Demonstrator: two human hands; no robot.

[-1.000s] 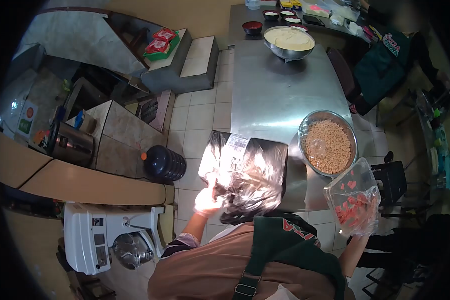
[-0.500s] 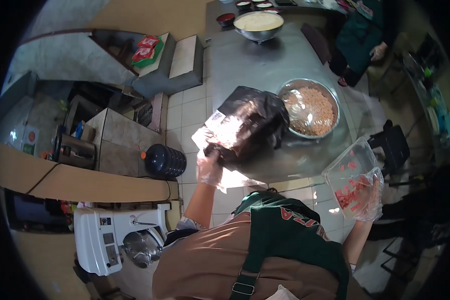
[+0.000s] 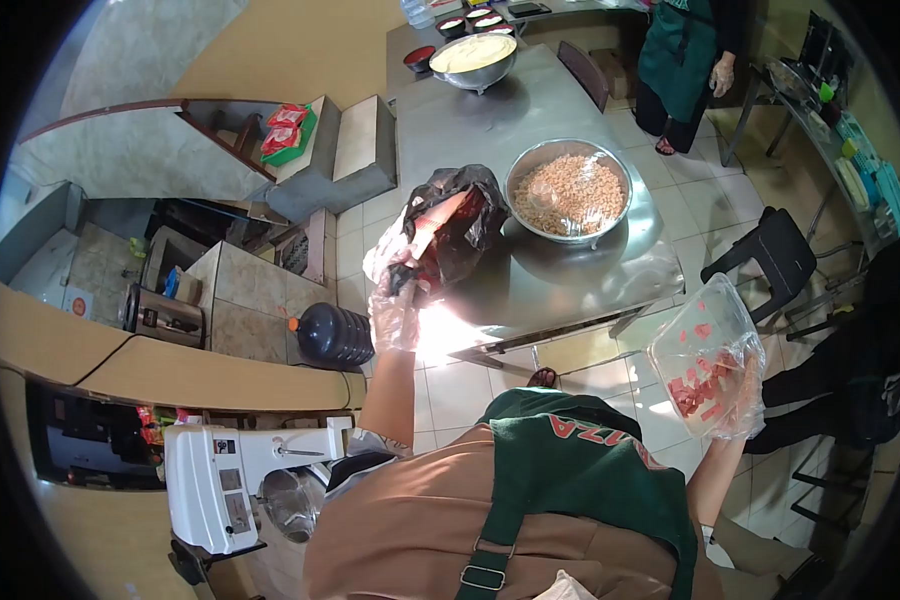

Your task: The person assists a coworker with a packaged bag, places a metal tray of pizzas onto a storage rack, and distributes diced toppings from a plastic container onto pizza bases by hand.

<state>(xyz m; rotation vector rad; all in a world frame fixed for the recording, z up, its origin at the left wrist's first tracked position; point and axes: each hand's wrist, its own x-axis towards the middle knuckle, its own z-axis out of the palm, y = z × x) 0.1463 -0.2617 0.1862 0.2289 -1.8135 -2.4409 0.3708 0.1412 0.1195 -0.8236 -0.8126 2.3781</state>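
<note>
My left hand (image 3: 395, 318), in a clear plastic glove, is closed on the gathered edge of a black plastic bag (image 3: 475, 245). The bag hangs over the table's near left corner, and its mouth shows something reddish and pale inside that I cannot make out. On the right, my gloved right hand (image 3: 740, 400) grips the side of a clear plastic container (image 3: 685, 325), held tilted beyond the table's edge. Small red-pink pieces (image 3: 700, 390) lie in its lower part. Close to the bag stands a metal bowl (image 3: 617, 215) of light brown crumbly pieces under clear film.
The steel table (image 3: 570, 300) stretches away from me. At its far end are a bowl of pale yellow food (image 3: 475, 60) and small red-rimmed bowls (image 3: 420, 58). A co-worker (image 3: 675, 70) stands beyond. A black chair (image 3: 760, 255), blue-black water jug (image 3: 335, 335) and white mixer (image 3: 210, 485) flank me.
The black bag has turned and narrowed, so its mouth now shows. My left hand has risen slightly and shifted left. My right hand keeps the container almost in place. The view has shifted.
</note>
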